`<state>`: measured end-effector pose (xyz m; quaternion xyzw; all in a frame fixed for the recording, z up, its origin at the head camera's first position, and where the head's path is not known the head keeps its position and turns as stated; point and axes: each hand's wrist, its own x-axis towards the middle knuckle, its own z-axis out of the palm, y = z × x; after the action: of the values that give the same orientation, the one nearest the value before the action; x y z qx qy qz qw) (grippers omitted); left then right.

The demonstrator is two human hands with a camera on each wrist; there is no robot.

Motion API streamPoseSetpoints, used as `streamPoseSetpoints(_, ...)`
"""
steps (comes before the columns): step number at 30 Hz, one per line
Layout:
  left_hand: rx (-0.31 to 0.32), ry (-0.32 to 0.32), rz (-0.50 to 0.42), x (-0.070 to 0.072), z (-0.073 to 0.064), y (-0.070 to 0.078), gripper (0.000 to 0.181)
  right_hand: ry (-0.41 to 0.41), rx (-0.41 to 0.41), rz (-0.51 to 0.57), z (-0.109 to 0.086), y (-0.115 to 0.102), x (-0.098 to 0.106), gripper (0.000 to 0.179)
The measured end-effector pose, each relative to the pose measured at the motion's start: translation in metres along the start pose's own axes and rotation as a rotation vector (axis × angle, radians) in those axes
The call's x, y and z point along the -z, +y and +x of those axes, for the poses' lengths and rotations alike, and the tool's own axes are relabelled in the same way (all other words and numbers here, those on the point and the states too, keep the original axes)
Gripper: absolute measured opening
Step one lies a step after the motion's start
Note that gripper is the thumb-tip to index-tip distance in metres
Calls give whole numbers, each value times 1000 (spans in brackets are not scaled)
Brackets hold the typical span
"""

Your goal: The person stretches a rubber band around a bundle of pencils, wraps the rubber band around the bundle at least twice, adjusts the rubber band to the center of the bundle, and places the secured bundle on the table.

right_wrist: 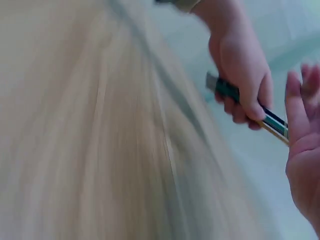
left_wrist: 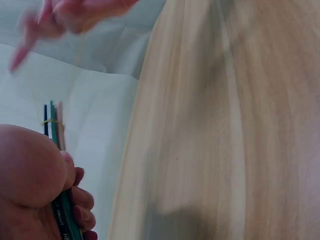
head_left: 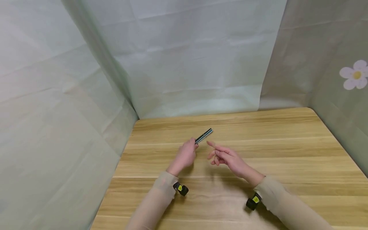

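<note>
My left hand (head_left: 186, 154) grips a bundle of several slim pencils (head_left: 203, 135), which points up and away over the table. Dark green barrels with "HB" lettering show between the palm and curled fingers in the left wrist view. A thin yellowish rubber band (left_wrist: 51, 121) circles the bundle near its far end. Two fine strands of it stretch up toward my right hand (head_left: 231, 159), beside the bundle and apart from it. That hand's index finger reaches out while the other fingers bend and hold the band; the exact hold is blurred.
A wood-grain table (head_left: 287, 143) lies under both hands. Pale cloth curtains (head_left: 187, 64) hang behind it and at the left; a printed flower (head_left: 356, 75) marks the right one. Each wrist wears a small black camera (head_left: 181, 188).
</note>
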<state>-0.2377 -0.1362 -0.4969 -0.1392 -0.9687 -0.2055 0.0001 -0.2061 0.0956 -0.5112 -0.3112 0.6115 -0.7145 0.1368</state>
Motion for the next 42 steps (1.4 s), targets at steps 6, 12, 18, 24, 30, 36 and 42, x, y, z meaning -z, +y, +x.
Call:
streamPoseSetpoints(6,-7,126,-26,-6,-2,6,11,212,-200,629,16,6,-4,62)
streamPoseSetpoints(12,-83,211,33,-11,-4,7,16,349,-279,845,27,4,8,34)
streamPoseSetpoints(18,-225,234,210,-9,-7,4,16,385,-346,483,23,3,25,27)
streamPoseSetpoints(24,-382,202,505,-6,-11,7,8,273,-307,-175,16,8,32,34)
streamPoseSetpoints(30,-424,185,553,-13,-16,9,8,305,-232,-603,10,8,32,23)
streamPoseSetpoints(36,-416,181,569,-13,-16,11,12,121,-166,-884,8,5,28,27)
streamPoseSetpoints(42,-398,148,537,-4,-15,8,24,86,-135,-1051,5,1,32,14)
